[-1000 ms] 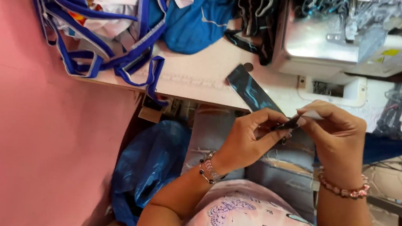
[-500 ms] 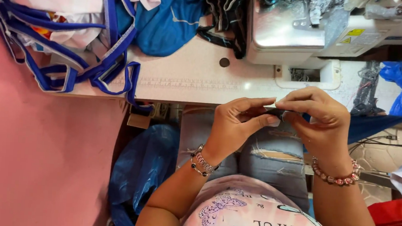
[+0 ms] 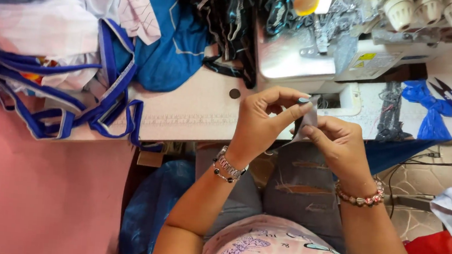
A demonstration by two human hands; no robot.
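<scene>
Both hands pinch one small grey strip (image 3: 307, 121) just in front of the sewing machine (image 3: 348, 50). The left hand (image 3: 261, 121) grips its top, the right hand (image 3: 341, 145) its lower edge.

Bare forearms, beaded wrists, printed top and torn jeans

The left hand (image 3: 260, 125) has a silver-and-dark bead bracelet at its wrist; the right hand (image 3: 341, 148) has a pink-and-brown bead bracelet. Both arms are sleeveless to above the elbow. The top is pale pink with butterfly prints and dark lettering; the jeans are grey, ripped across the thighs.
</scene>
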